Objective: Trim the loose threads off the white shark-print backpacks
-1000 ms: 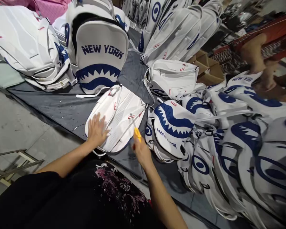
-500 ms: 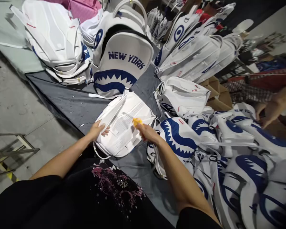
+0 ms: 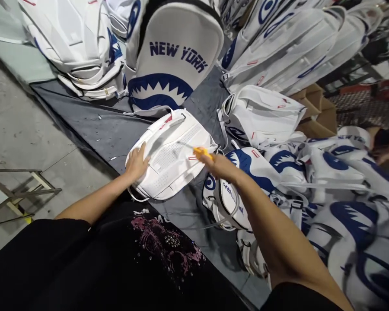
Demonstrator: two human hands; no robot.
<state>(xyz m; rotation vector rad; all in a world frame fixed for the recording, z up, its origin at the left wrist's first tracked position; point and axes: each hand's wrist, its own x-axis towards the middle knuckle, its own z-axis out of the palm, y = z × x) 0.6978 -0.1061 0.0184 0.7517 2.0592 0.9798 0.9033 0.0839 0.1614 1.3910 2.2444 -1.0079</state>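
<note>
A white backpack [image 3: 171, 166] lies on the dark cloth in front of me, its padded back and shoulder straps facing up. At its left side my left hand [image 3: 138, 164] grips the edge by a shoulder strap, fingers bent over it. My right hand [image 3: 215, 166] is closed around yellow-handled snips [image 3: 201, 152] over the bag's right half. Their thin grey tip points left across the mesh back panel; its exact shape is blurred. Beyond the bag stands a larger backpack [image 3: 178, 60] marked NEW YORK, with a blue and white tooth pattern.
White backpacks lie stacked at the back left [image 3: 84, 56] and lean in a row at the back right [image 3: 285, 47]. Several more heap up on the right [image 3: 337, 233], near a cardboard box [image 3: 320, 112]. A wooden stool [image 3: 19, 194] stands on the floor at left.
The view has shifted lower and closer. My left hand has moved from under the strap onto the bag's left side. My right hand with the snips has shifted right, their tip now showing.
</note>
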